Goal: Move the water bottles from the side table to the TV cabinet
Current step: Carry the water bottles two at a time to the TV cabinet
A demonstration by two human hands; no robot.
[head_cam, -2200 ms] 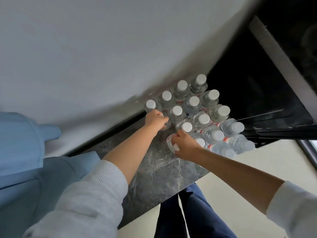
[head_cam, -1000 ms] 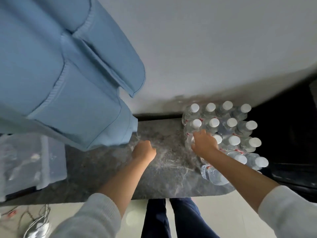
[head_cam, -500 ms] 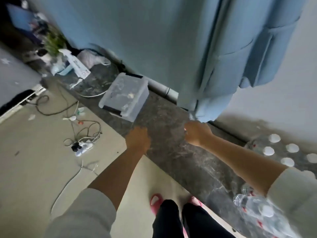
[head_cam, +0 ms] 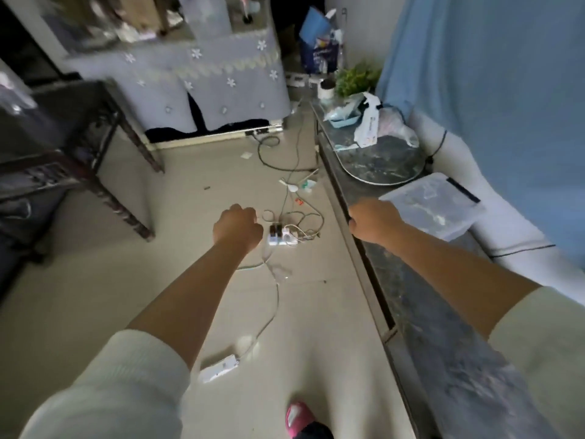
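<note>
Both hands, left hand [head_cam: 237, 228] and right hand [head_cam: 370, 221], are held forward with fingers curled together, empty. No bottles are seen, presumably between trips.

Two hands [head_cam: 237, 228], maybe two power strips [head_cam: 282, 237].

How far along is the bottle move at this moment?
Done: nothing in this view proves it; no water bottles are visible. In hand: nothing visible; the left hand hangs over the floor and the right hand over the edge of the marble cabinet top, both curled with no bottle showing. Left: apparently fetching more, though no bottles on a side table show here.
</note>
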